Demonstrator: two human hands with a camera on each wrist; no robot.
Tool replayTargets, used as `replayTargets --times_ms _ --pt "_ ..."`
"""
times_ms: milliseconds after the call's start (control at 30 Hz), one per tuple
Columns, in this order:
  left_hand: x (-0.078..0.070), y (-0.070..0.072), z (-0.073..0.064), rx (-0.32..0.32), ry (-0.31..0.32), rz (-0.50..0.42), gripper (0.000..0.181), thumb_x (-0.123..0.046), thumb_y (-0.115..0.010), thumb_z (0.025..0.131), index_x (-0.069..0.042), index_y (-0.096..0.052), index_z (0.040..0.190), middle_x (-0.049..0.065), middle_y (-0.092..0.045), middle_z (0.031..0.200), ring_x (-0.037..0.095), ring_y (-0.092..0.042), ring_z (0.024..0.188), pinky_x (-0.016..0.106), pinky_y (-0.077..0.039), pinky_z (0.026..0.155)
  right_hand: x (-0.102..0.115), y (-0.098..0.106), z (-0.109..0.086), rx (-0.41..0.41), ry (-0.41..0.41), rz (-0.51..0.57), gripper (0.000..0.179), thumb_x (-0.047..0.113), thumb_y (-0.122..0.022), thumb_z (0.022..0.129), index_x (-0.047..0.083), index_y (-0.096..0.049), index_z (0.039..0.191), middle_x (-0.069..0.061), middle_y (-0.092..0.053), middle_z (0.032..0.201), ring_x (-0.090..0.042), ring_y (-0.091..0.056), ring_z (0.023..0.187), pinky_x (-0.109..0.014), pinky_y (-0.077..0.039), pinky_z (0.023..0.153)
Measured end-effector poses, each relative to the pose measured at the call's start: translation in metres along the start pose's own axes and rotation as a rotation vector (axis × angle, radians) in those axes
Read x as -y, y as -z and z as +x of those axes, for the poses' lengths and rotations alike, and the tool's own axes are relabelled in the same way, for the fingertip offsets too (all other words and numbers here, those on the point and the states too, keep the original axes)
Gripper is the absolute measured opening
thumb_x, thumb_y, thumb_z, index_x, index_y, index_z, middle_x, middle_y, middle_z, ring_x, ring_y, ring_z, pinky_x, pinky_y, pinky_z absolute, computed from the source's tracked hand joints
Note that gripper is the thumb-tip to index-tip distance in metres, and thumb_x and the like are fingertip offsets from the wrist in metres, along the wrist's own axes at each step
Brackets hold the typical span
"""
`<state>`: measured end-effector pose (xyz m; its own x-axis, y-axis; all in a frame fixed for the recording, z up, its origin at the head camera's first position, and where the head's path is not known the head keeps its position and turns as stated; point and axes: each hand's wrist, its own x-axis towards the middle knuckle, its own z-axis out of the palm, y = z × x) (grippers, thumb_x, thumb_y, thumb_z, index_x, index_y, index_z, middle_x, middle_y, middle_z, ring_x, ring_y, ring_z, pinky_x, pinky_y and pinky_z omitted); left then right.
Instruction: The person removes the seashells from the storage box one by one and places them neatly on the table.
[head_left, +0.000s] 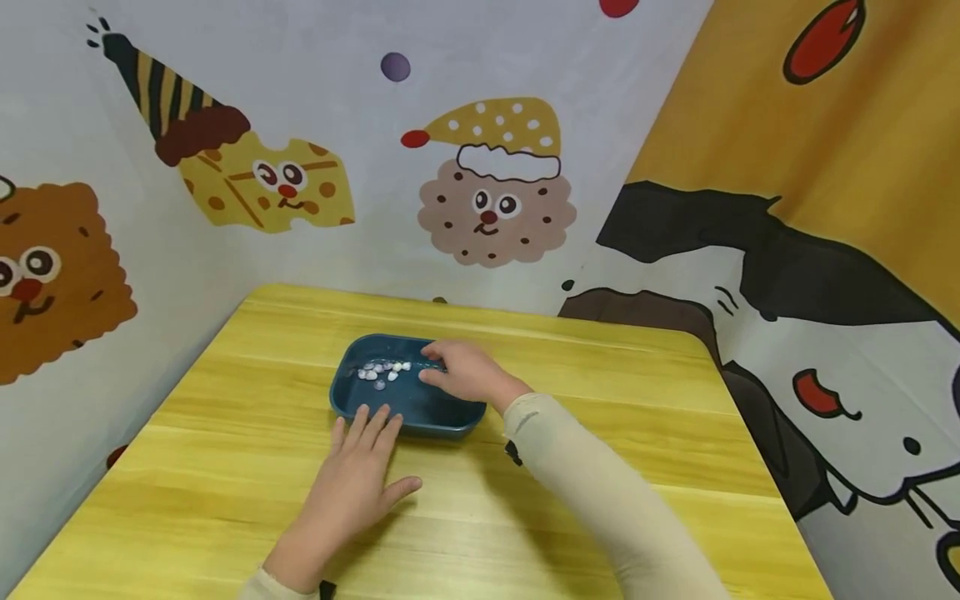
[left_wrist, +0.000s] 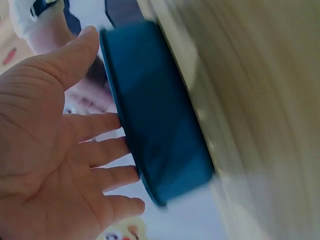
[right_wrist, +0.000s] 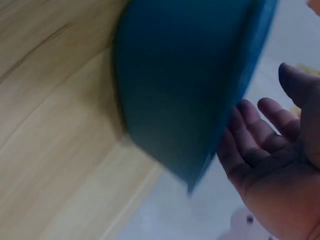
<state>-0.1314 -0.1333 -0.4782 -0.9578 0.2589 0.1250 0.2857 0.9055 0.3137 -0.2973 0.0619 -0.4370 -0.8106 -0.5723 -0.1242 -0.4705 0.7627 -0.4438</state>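
A dark blue rectangular tub point(head_left: 442, 431) stands on the wooden table. Several small whitish and pale purple pieces point(head_left: 372, 375), like pebbles or shells, lie in its left half. At the tub's near left edge, my left hand point(head_left: 352, 479) has its fingers straight and spread, fingertips at the rim; the left wrist view shows a bare palm. Over the tub's right end reaches my right hand point(head_left: 472, 372), thumb and fingers apart and loosely bent. Nothing shows between them in the right wrist view, where the tub's side point(right_wrist: 170, 85) hides some fingertips.
The yellow wood-grain table point(head_left: 247, 467) extends around the tub on all sides. Behind it hangs a white cloth wall point(head_left: 300, 67) with cartoon prints, and an orange and white printed cloth point(head_left: 750, 125) covers the right side.
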Motion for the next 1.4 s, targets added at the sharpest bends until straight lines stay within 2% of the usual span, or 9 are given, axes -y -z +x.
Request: replayTargets --times_ms 200,367,467,567,700,800,933,1267,1400 --pt "0.035 0.008 0.0 -0.111 0.028 0.044 0.081 -0.044 -0.085 0.091 -0.004 -0.056 0.154 0.027 -0.048 0.163 0.054 -0.04 0.152 0.076 -0.028 0.12 0.014 -0.024 0.033 0.129 -0.047 -0.299 0.058 0.041 -0.059 0.111 0.021 -0.046 0.163 -0.005 -0.051 0.165 -0.025 -0.05 0.152 -0.042 -0.046 0.12" --pt "0.043 0.005 0.003 -0.136 -0.018 -0.007 0.073 -0.039 -0.085 0.093 -0.005 -0.059 0.152 0.027 -0.05 0.161 0.053 -0.042 0.152 0.075 -0.029 0.12 0.023 -0.044 0.05 0.107 -0.07 -0.52 0.05 0.041 -0.055 0.112 0.032 -0.049 0.161 -0.004 -0.054 0.158 -0.027 -0.055 0.144 -0.042 -0.051 0.114" --pt "0.044 0.005 0.004 -0.151 -0.045 -0.014 0.068 -0.037 -0.086 0.092 -0.004 -0.064 0.148 0.028 -0.055 0.156 0.052 -0.045 0.15 0.074 -0.032 0.12 0.028 -0.055 0.057 0.083 -0.053 -0.615 0.04 0.039 -0.05 0.114 0.034 -0.06 0.153 -0.002 -0.061 0.15 -0.024 -0.06 0.135 -0.041 -0.054 0.109" --pt "0.046 0.009 0.006 -0.171 -0.069 -0.009 0.06 -0.033 -0.086 0.092 -0.004 -0.07 0.141 0.028 -0.062 0.148 0.052 -0.052 0.144 0.07 -0.041 0.116 0.029 -0.061 0.06 0.062 -0.028 -0.662 0.033 0.036 -0.05 0.115 0.03 -0.072 0.139 0.001 -0.069 0.139 -0.021 -0.066 0.127 -0.039 -0.056 0.105" --pt "0.051 0.015 0.017 -0.228 -0.093 0.021 0.038 -0.028 -0.084 0.094 -0.006 -0.08 0.125 0.022 -0.075 0.13 0.048 -0.066 0.13 0.062 -0.055 0.104 0.025 -0.061 0.062 0.002 -0.035 -0.609 0.024 0.03 -0.058 0.112 0.03 -0.081 0.119 0.007 -0.077 0.123 -0.014 -0.071 0.113 -0.033 -0.058 0.098" --pt "0.055 0.016 0.024 -0.275 -0.095 0.045 0.024 -0.028 -0.084 0.094 -0.009 -0.086 0.109 0.012 -0.082 0.108 0.037 -0.074 0.109 0.051 -0.062 0.091 0.021 -0.059 0.063 -0.032 -0.033 -0.514 0.02 0.027 -0.063 0.109 0.03 -0.083 0.112 0.011 -0.08 0.116 -0.009 -0.073 0.108 -0.029 -0.059 0.095" --pt "0.059 0.016 0.027 -0.317 -0.075 0.059 0.018 -0.029 -0.088 0.09 -0.012 -0.088 0.094 0.003 -0.08 0.087 0.025 -0.068 0.086 0.042 -0.06 0.075 0.017 -0.057 0.063 -0.026 0.013 -0.433 0.021 0.024 -0.064 0.109 0.028 -0.084 0.117 0.012 -0.08 0.122 -0.01 -0.074 0.112 -0.03 -0.058 0.098" --pt "0.062 0.018 0.033 -0.311 -0.039 0.063 0.021 -0.035 -0.088 0.089 -0.016 -0.089 0.096 0.002 -0.081 0.091 0.026 -0.068 0.092 0.044 -0.061 0.078 0.013 -0.044 0.048 -0.022 0.125 -0.432 0.026 0.025 -0.06 0.111 0.027 -0.077 0.131 0.008 -0.076 0.13 -0.012 -0.071 0.12 -0.03 -0.058 0.1" --pt "0.062 0.017 0.031 -0.302 -0.025 0.064 0.02 -0.036 -0.088 0.088 -0.016 -0.089 0.094 0.001 -0.081 0.09 0.024 -0.066 0.09 0.044 -0.06 0.077 0.014 -0.018 0.027 -0.12 0.182 -0.328 0.025 0.026 -0.061 0.111 0.02 -0.078 0.128 0.004 -0.078 0.123 -0.013 -0.072 0.113 -0.031 -0.059 0.096"
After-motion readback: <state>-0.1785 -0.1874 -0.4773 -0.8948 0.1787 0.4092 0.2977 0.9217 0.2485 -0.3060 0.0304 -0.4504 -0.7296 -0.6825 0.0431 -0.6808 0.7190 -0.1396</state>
